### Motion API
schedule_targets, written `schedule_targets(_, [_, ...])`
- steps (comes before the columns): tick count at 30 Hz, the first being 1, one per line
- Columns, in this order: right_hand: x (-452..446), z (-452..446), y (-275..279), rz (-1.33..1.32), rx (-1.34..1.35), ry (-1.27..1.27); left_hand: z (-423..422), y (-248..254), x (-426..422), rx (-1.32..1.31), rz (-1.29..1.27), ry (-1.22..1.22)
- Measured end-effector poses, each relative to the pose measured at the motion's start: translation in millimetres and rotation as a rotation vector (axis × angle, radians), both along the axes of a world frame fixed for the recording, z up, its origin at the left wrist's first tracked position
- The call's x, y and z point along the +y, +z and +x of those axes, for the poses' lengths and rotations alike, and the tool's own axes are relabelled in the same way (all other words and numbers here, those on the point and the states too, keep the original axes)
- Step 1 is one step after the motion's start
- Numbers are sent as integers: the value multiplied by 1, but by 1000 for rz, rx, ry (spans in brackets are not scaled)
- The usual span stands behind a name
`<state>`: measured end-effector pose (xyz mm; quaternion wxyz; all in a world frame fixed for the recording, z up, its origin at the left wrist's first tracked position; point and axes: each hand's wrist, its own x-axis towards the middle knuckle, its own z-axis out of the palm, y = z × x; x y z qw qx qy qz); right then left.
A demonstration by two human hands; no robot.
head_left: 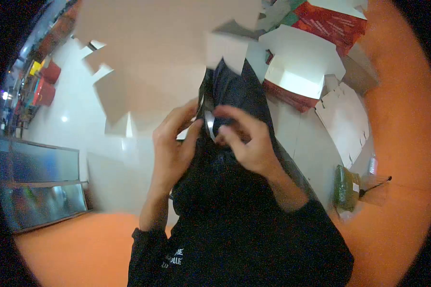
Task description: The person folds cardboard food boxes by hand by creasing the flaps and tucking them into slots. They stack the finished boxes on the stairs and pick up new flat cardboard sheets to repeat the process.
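Both of my hands are raised over my lap, close together and somewhat blurred. A narrow, shiny pale strip [209, 123] shows between them against dark trousers; its kind is unclear. My left hand [172, 138] has its fingers and thumb curled in from the left side of the strip. From the right, my right hand [249, 141] bends its fingers and thumb toward the same strip. What either hand grips is too blurred to make out. Just beyond the hands spreads a large flat sheet of cardboard [143, 62] with cut tabs and notches along its edges.
To the right stand an open box [299, 79] with a white inside, a red printed carton [333, 26] and a flat notched cardboard piece [345, 124]. A green package [345, 188] lies on the orange floor [397, 205]. Red containers [45, 91] are at far left, above a glass panel [43, 160].
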<state>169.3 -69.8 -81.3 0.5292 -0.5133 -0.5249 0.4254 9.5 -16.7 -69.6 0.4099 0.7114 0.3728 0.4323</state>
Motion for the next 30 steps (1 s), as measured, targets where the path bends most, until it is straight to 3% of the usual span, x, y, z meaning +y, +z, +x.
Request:
schedule_targets(1, [10, 4, -3, 202, -109, -162, -11, 6, 0, 96, 29, -5])
schedule_targets(2, [15, 11, 3, 178, -112, -231, -19, 12, 0, 194, 56, -11])
schedule_targets(5, [37, 25, 18, 477, -393, -171, -32, 21, -6, 352, 211, -29])
schedule_targets(10, [49, 21, 29, 365, -552, -27, -32, 33, -6, 299, 146, -97])
schedule_targets(14, [60, 25, 38, 495, -531, -141, -42, 38, 0, 242, 119, -135])
schedule_targets(16, [60, 30, 38, 482, -465, -86, -47, 37, 1, 260, 87, -162])
schedule_targets(19, [53, 28, 38, 402, -294, -92, -52, 51, 5, 150, -134, 10])
schedule_targets(22, [48, 23, 55, 575, -387, -31, -58, 49, 10, 7, -103, 55])
schedule_targets(30, [46, -4, 63, 626, -629, -123, -50, 58, 8, 25, -87, -21])
